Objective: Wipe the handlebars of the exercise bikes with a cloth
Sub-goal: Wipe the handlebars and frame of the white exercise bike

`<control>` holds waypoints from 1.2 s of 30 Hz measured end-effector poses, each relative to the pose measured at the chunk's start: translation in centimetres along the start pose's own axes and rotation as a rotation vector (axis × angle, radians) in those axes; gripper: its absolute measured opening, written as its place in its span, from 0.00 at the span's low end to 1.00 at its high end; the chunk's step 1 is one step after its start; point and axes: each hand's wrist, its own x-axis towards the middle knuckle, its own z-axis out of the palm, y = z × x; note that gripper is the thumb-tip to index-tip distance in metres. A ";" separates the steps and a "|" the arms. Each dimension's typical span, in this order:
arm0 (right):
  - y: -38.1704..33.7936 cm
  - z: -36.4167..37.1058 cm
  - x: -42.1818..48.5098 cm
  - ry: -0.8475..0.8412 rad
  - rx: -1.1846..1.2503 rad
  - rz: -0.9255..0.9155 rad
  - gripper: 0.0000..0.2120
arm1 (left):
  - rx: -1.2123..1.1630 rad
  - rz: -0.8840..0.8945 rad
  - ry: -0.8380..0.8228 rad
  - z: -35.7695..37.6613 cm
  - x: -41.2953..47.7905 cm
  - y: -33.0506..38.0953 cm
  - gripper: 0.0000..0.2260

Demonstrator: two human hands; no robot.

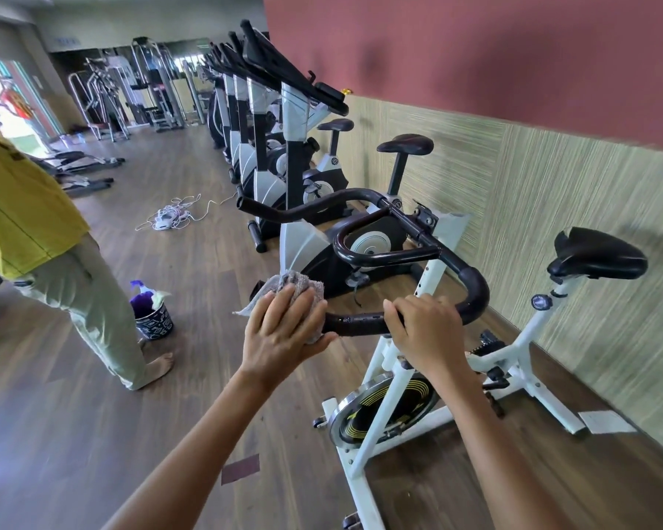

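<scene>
A white exercise bike (pixel 521 348) stands in front of me with black curved handlebars (pixel 471 285). My left hand (pixel 284 330) presses a grey cloth (pixel 299 286) over the near end of the closest bar, fingers spread on the cloth. My right hand (pixel 425 330) is wrapped around the same bar just to the right of the cloth. The bar between my hands looks wet and shiny. The far handlebar arm (pixel 303 208) reaches left toward the row of other bikes.
A row of several grey and black exercise bikes (pixel 284 147) runs along the wall. A person in a yellow shirt (pixel 35 231) stands barefoot at left beside a small bucket with a spray bottle (pixel 152 313). White cables (pixel 171 216) lie on the wooden floor.
</scene>
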 end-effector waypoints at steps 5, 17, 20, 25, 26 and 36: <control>-0.2 0.3 0.1 0.051 -0.028 0.009 0.22 | 0.010 -0.072 -0.095 -0.2 0.6 0.9 0.18; -0.2 0.7 0.0 0.111 -0.017 -0.005 0.22 | -0.002 -0.057 -0.536 -2.1 4.7 0.0 0.13; -0.2 0.7 0.0 0.107 -0.023 -0.010 0.22 | -0.012 -0.061 -0.465 -1.0 4.6 0.1 0.15; -0.2 0.6 0.1 0.114 -0.036 -0.003 0.22 | 0.105 -0.044 -0.611 -0.9 6.3 0.3 0.22; -0.2 0.6 -0.1 0.103 -0.029 -0.010 0.22 | 0.083 -0.059 -0.583 -1.2 5.8 0.5 0.21; -0.3 0.5 -0.1 0.085 -0.024 0.016 0.21 | -0.044 -0.047 -0.210 0.0 4.6 0.4 0.17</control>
